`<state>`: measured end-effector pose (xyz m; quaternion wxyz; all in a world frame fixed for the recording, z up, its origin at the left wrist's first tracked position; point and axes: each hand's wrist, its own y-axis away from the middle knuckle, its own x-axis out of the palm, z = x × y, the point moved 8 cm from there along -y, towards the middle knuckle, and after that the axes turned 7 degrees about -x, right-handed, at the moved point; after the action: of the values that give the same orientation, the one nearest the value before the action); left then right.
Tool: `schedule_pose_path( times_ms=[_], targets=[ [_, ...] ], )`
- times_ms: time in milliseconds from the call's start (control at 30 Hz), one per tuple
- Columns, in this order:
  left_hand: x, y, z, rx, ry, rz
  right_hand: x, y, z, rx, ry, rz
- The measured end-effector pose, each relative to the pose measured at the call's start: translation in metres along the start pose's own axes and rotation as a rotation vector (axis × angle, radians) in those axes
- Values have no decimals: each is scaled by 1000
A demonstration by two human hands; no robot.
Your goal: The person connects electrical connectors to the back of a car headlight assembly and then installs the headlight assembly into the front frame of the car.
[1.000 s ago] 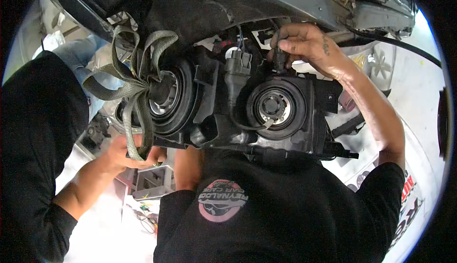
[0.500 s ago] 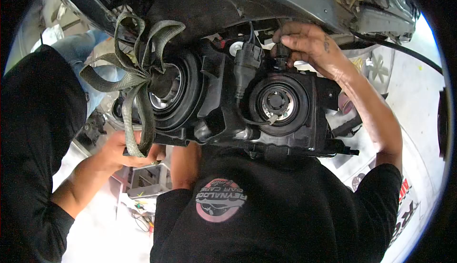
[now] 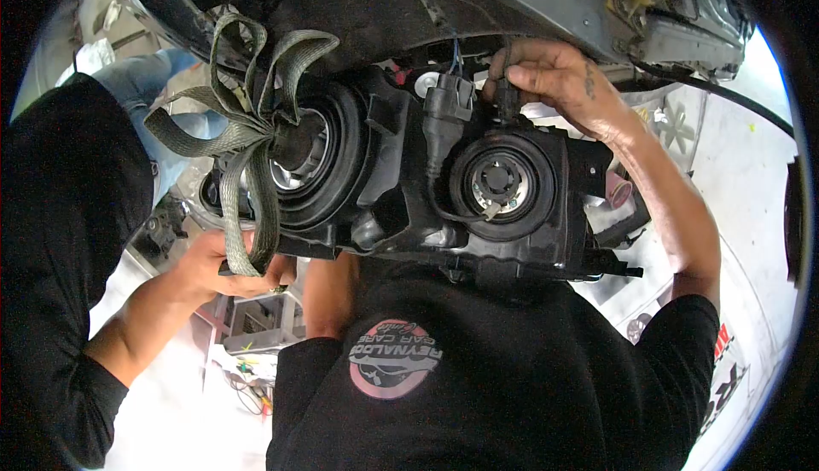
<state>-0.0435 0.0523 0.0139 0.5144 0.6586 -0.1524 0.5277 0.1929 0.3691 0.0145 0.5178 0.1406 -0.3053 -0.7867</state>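
Right hand [image 3: 553, 80] pinches a dark connector [image 3: 507, 106] at its eight o'clock, black headlight [image 3: 405, 191] beyond; left hand hidden, grip impossible to tell!

so the person's right hand [image 3: 550, 83] has a black connector [image 3: 506, 100] pinched between thumb and fingers, just above the smaller round lamp back [image 3: 499, 179] on a big black headlight housing [image 3: 399, 230]. left forearm [image 3: 328, 292] goes up behind the housing, so the left hand is hidden. a second black plug [image 3: 448, 111] with blue wires [image 3: 455, 55] sits close by. over on the left there's a looped grey-green strap [image 3: 264, 200] in front of the bigger round opening [image 3: 348, 164], with a co-worker's hand [image 3: 212, 268] by its lowest loop. grey car panel [image 3: 512, 2] runs across the top.
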Motion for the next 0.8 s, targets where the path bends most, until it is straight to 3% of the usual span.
schedule_pose_path(
  times_ms=[100,267,367,567,800],
  targets=[
    [3,2,-4,21,-82,4,0,-2,-2,5,-19,22],
    [0,2,-6,104,-144,-172,-1,2,-4,44,-101,2],
    [11,2,-13,76,-162,-40,-2,3,-3,10,-30,17],
    [9,6,-12,-18,-130,-49,-7,5,3,-17,85,8],
    [-9,13,-7,-60,-81,-273,-11,-1,-7,18,161,-70]
  ],
)
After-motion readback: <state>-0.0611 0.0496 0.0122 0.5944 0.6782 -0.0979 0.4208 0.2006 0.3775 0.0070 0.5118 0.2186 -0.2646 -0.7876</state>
